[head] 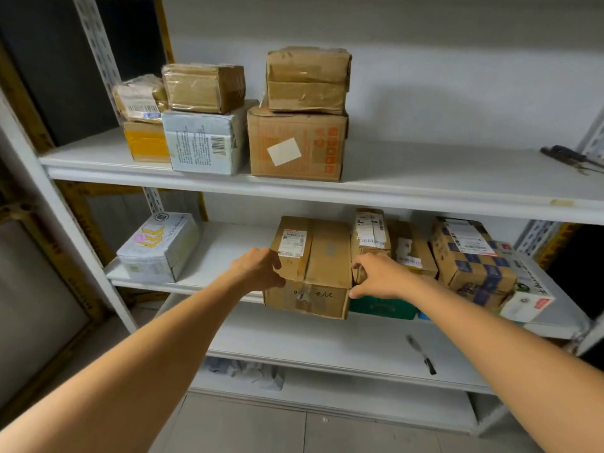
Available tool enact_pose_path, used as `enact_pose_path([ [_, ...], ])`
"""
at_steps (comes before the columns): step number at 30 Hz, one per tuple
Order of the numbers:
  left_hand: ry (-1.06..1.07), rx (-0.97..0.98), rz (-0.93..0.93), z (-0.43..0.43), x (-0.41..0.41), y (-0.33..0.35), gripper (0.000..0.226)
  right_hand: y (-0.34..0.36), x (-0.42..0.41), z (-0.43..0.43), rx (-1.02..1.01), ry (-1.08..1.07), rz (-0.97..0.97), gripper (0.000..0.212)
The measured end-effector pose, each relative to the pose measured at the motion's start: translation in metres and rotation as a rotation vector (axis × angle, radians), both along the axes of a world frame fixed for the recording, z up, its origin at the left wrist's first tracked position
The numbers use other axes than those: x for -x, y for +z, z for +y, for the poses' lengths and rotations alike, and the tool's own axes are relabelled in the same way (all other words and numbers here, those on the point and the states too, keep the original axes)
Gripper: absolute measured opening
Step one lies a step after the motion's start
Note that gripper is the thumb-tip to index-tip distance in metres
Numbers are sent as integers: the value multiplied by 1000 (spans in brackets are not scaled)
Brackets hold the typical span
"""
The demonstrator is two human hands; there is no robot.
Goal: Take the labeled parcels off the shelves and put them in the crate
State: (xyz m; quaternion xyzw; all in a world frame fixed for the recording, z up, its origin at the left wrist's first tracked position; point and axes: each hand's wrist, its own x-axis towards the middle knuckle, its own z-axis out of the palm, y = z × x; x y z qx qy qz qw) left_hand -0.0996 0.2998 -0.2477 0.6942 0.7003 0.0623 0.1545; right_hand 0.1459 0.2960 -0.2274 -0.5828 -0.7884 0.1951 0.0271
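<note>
The labelled cardboard parcel (322, 269) is sitting on the middle shelf (222, 253), with its front end sticking out past the shelf's edge and a white shipping label showing on its top left. You are holding it from both sides. Your left hand (258, 269) is curling around its left top edge, thumb lying on the top just below the label. Your right hand (379, 276) is gripping the right front corner, fingers bent in against the side and thumb reaching under toward the front face.

A narrow upright parcel (371, 233) with white labels is standing right against the box's right side, just behind your right hand. Further right, a low brown parcel (413, 253), a blue-checked box (474, 263) and a white carton (529, 295) are crowding that end of the shelf. A green box (382, 307) is showing just below your right hand, at the shelf's front. Well to the left, a white wrapped packet (160, 246) is sitting alone.

Above, the top shelf (425, 171) is carrying stacked parcels: a large brown box (297, 145) with a smaller taped parcel (309, 80) on it, and a white printed parcel (202, 142) beside it. A dark hand tool (568, 158) is lying at the far right. A marker pen (421, 354) is lying on the lower shelf (327, 341).
</note>
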Motion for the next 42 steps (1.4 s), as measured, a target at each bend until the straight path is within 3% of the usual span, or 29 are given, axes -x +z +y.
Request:
enact_pose_path([
  [9, -56, 54, -24, 35, -9, -19, 41, -21, -4, 22, 22, -52, 2, 65],
  [18, -129, 28, -113, 91, -71, -2, 44, -11, -66, 61, -14, -216, 79, 59],
  [29, 57, 184, -638, 136, -140, -36, 68, -43, -74, 107, -71, -368, 257, 54],
  [33, 70, 264, -836, 147, -142, -35, 90, -51, -67, 125, -38, -471, 395, 74],
  [35, 72, 307, -921, 150, -143, -35, 91, -52, -64, 132, 34, -512, 480, 84],
  [42, 95, 426, -1078, 149, -151, -41, 76, -61, -55, 133, 155, -638, 695, 83],
])
